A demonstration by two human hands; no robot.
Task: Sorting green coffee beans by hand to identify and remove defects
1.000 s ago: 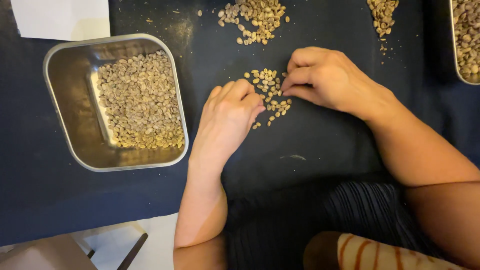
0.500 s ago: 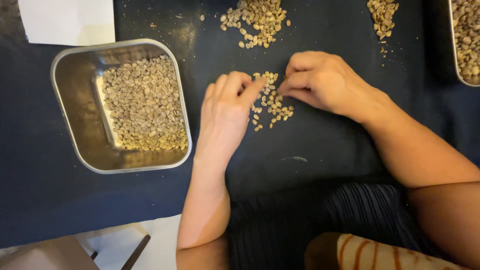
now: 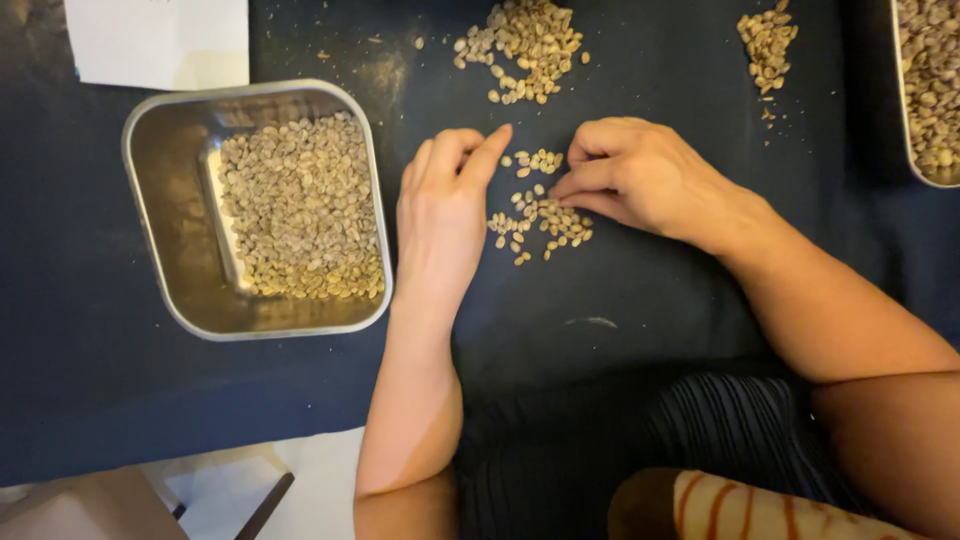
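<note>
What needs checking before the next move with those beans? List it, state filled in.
1. Small bean cluster lies between both hands on the dark cloth: ok.
2. Left hand flat beside the cluster, fingers extended: ok.
3. Right hand fingertips touching the beans: ok; whether one is pinched: cannot tell.
4. Metal tray beside the left hand has room for more: ok.
5. Larger pile kept apart from the cluster: ok.
6. Stray beans off the cloth: cannot tell.
</note>
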